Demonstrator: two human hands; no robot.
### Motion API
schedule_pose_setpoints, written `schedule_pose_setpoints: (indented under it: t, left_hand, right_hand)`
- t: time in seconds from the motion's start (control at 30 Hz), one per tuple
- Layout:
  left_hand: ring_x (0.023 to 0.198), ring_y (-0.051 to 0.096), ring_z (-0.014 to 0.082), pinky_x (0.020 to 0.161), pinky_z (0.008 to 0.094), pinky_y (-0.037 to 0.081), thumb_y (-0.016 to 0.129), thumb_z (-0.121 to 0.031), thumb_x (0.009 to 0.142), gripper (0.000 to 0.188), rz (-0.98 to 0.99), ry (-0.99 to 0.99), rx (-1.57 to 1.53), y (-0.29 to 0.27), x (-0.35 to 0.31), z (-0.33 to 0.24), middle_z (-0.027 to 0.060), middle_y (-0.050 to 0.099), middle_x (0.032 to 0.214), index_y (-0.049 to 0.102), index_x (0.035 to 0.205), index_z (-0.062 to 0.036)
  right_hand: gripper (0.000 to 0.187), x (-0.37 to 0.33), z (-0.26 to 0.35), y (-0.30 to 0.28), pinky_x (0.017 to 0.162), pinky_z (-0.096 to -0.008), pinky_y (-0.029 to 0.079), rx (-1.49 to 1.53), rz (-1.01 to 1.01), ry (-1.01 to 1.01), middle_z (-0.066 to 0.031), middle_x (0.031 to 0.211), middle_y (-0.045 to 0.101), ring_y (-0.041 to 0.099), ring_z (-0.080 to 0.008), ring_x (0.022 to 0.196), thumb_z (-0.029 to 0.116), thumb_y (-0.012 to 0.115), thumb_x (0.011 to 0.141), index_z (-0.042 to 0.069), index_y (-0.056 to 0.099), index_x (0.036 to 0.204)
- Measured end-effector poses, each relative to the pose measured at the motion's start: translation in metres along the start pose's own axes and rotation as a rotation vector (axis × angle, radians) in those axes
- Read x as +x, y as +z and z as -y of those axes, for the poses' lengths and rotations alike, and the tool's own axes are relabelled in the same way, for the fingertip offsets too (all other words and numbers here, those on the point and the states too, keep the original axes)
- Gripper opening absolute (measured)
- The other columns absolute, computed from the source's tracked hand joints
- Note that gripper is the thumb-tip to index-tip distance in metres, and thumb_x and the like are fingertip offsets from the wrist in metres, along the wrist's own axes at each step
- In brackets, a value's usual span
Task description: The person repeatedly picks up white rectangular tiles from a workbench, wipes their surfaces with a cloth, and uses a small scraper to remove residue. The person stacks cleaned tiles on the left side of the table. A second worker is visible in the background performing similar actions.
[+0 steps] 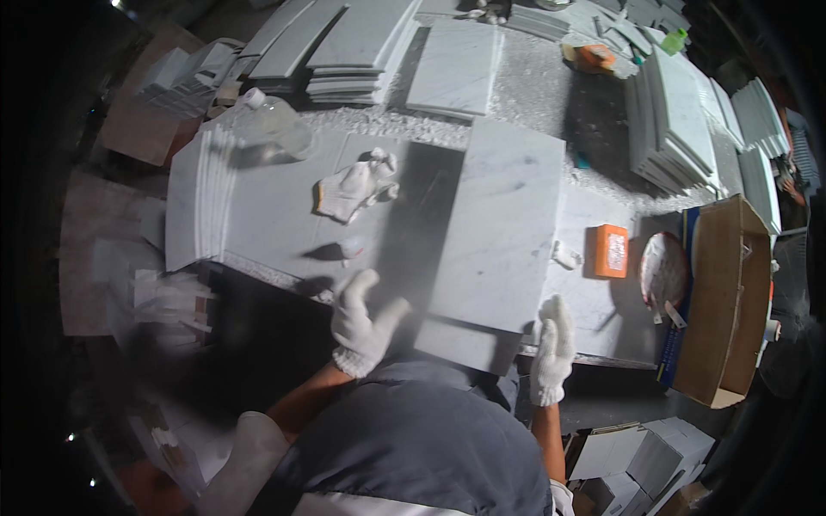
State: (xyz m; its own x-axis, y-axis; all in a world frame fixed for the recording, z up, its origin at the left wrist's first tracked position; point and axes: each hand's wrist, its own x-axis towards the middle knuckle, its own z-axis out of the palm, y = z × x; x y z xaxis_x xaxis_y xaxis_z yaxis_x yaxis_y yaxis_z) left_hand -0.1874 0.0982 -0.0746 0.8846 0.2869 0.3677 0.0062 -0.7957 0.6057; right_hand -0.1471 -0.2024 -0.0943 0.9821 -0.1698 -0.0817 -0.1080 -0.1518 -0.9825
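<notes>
A long white-grey marble slab (503, 215) lies lengthwise in front of me. Part of another slab (469, 342) shows beneath its near end. My left hand (361, 325), in a white knitted glove, is held off to the left of the slabs, thumb and fingers spread, with nothing in it. On the other side, my gloved right hand (555, 348) has its fingers stretched out beside the slab's near right corner; whether it touches the edge I cannot tell. A spare white glove (348, 191) lies crumpled beyond my left hand.
A clear plastic bottle (284, 127) and upright thin slabs (211, 198) stand at left. Rightward are an orange block (612, 250), a round stained dish (663, 271) and an open cardboard box (723, 301). Slab stacks (357, 52) line the far side; another stack (675, 120) stands far right.
</notes>
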Motion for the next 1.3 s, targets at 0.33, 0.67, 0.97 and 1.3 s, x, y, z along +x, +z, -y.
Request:
schedule_pose_setpoints:
  t: [0.33, 0.67, 0.97, 1.3]
  left_hand:
    - [0.124, 0.053, 0.031, 0.102, 0.0435, 0.046, 0.086, -0.026, 0.081, 0.058, -0.112, -0.194, 0.327, 0.011, 0.035, 0.07, 0.0144, 0.055, 0.135, 0.06, 0.131, -0.0096]
    - [0.111, 0.061, 0.0161, 0.095, 0.0327, 0.052, 0.074, -0.005, 0.093, 0.044, -0.081, -0.359, -0.84, 0.005, 0.071, 0.002, 0.007, 0.065, 0.12, 0.058, 0.135, -0.0005]
    - [0.101, 0.067, 0.0133, 0.089, 0.0285, 0.055, 0.074, -0.013, 0.097, 0.043, 0.195, -0.196, -0.601, 0.056, 0.066, -0.033, 0.0075, 0.069, 0.12, 0.056, 0.135, -0.0014]
    - [0.112, 0.061, 0.018, 0.097, 0.0322, 0.054, 0.074, -0.003, 0.092, 0.067, 0.171, -0.255, -0.916, 0.101, 0.095, -0.066, 0.0124, 0.055, 0.131, 0.037, 0.148, -0.0003]
  right_hand:
    - [0.04, 0.005, 0.005, 0.0, 0.101, -0.0341, 0.049, -0.196, 0.062, -0.18, -0.0169, 0.128, 0.063, 0.062, -0.0239, 0.114, 0.017, 0.057, 0.104, -0.008, 0.062, 0.135]
    - [0.035, 0.001, 0.015, 0.003, 0.088, -0.0359, 0.055, -0.312, -0.053, -0.318, -0.0176, 0.112, 0.072, 0.07, -0.0263, 0.095, 0.022, 0.065, 0.101, -0.003, 0.072, 0.125]
    - [0.029, 0.017, 0.028, -0.029, 0.094, -0.0356, 0.055, -0.342, -0.142, -0.284, -0.0168, 0.117, 0.071, 0.069, -0.0278, 0.106, 0.008, 0.07, 0.093, 0.0, 0.074, 0.12]
    - [0.036, 0.059, 0.041, -0.17, 0.099, -0.0311, 0.054, -0.758, -0.571, -0.394, -0.01, 0.126, 0.069, 0.067, -0.0222, 0.115, -0.001, 0.071, 0.093, 0.006, 0.07, 0.128]
